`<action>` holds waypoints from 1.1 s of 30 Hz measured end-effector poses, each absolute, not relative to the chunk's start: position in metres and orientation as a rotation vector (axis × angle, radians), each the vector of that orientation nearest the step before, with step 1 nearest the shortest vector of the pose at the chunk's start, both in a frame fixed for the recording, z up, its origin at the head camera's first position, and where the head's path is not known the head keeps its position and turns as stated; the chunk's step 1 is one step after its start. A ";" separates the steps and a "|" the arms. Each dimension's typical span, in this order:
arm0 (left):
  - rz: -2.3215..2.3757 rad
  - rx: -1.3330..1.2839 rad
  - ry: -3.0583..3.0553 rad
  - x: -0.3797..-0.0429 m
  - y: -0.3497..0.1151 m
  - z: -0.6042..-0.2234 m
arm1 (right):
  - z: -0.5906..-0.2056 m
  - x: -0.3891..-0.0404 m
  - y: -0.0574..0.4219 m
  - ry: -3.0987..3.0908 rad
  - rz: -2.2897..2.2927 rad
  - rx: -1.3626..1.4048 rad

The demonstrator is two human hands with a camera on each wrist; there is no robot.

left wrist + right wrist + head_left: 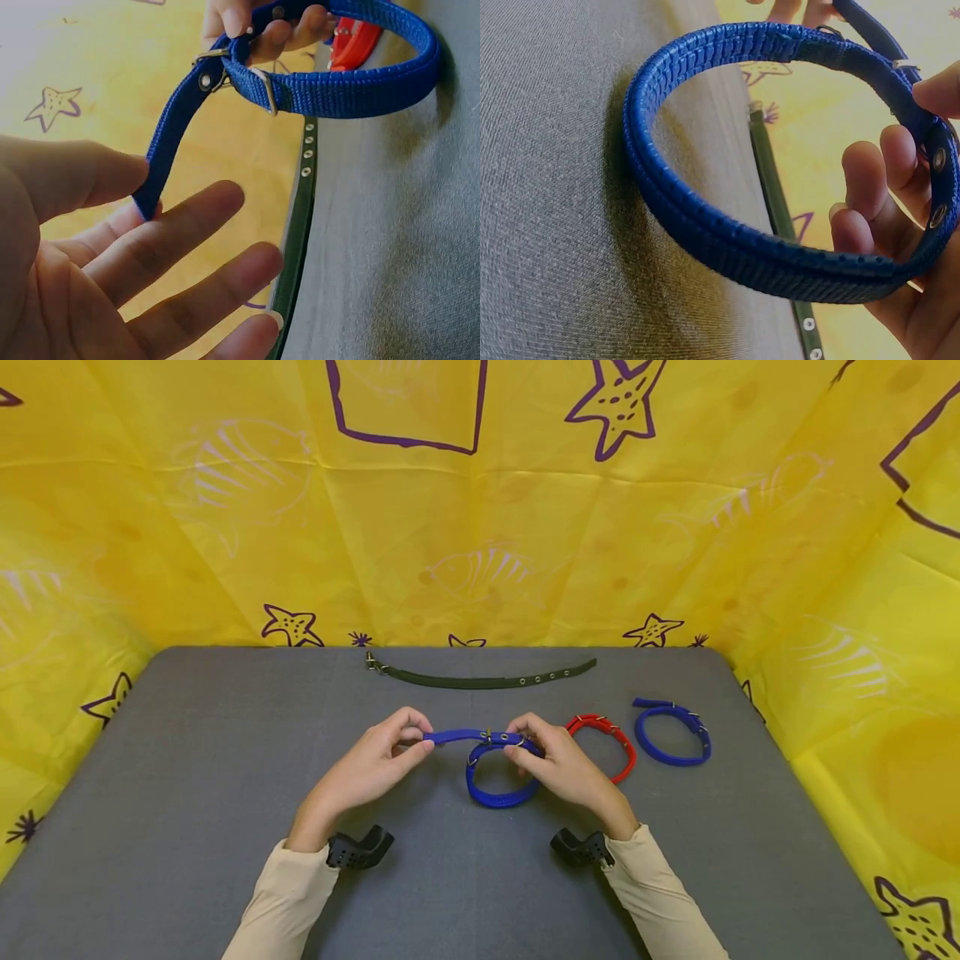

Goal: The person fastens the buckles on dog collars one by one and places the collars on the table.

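Note:
Between both hands is a blue collar (501, 799), its strap threaded through a metal buckle (212, 56) and looped into a ring. My left hand (378, 762) pinches the strap's free end between thumb and index finger, the other fingers spread loosely in the left wrist view. With thumb and fingers my right hand (558, 760) grips the collar just right of the buckle, by the eyelets (939, 159). The loop hangs below the right fingers, low over the grey table.
Right of the held collar lies a red collar (626, 752), partly behind the right hand. Farther right is another blue collar (675, 762), looped. A dark green collar (465, 682) lies stretched out along the back of the grey table (187, 777). Yellow patterned cloth (480, 527) hangs behind.

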State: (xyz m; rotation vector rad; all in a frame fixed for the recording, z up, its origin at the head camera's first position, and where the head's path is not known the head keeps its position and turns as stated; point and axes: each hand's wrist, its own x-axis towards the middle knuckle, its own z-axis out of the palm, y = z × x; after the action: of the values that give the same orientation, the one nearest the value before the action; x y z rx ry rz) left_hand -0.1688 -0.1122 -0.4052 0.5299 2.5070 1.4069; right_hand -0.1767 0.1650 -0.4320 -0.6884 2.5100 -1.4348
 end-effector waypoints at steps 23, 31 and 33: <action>1.343 0.835 2.687 -0.156 -0.076 -0.409 | -0.423 -0.163 0.142 2.518 -1.420 -0.910; 1.391 0.834 2.656 -0.157 -0.079 -0.408 | -0.423 -0.166 0.147 2.571 -1.362 -0.989; 1.384 0.807 2.655 -0.158 -0.080 -0.409 | -0.423 -0.167 0.150 2.577 -1.356 -0.980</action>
State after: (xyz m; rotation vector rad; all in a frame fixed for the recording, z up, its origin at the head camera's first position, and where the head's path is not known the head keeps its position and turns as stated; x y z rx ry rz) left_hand -0.1579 -0.0800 -0.4086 0.8067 2.6552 1.3844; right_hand -0.1671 0.1504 -0.4230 -0.9804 2.5771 -1.3563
